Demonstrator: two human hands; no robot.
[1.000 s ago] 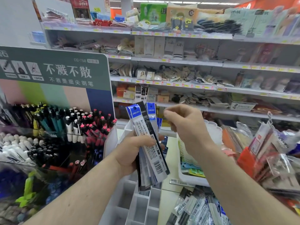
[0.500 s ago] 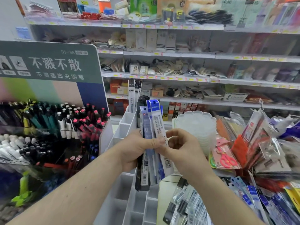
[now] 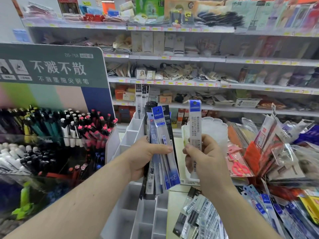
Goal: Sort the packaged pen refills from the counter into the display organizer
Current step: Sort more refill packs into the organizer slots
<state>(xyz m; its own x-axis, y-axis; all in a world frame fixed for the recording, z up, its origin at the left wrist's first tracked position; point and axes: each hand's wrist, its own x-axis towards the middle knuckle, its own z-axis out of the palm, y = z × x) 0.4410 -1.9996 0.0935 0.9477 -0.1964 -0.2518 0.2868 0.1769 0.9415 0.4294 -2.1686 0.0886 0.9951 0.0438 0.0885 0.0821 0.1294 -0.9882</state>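
Note:
My left hand (image 3: 146, 156) grips a fanned bundle of refill packs (image 3: 162, 149), blue-topped and black-topped, held upright over the white display organizer (image 3: 131, 133). My right hand (image 3: 205, 157) pinches a single blue-topped refill pack (image 3: 195, 125), upright and apart from the bundle, just to its right. A few black-topped refill packs (image 3: 140, 99) stand in the organizer's far compartment. More loose refill packs (image 3: 200, 219) lie in a heap on the counter at the lower right.
A pen display stand (image 3: 57, 135) with a green sign fills the left. A stack of clear scalloped trays (image 3: 215, 131) sits behind my right hand. Packaged stationery (image 3: 276, 152) crowds the right side. Store shelves (image 3: 189, 57) run across the back.
My right hand has pulled one blue-topped pack out of the bundle and moved it to the right. The left hand still holds the rest at about the same place.

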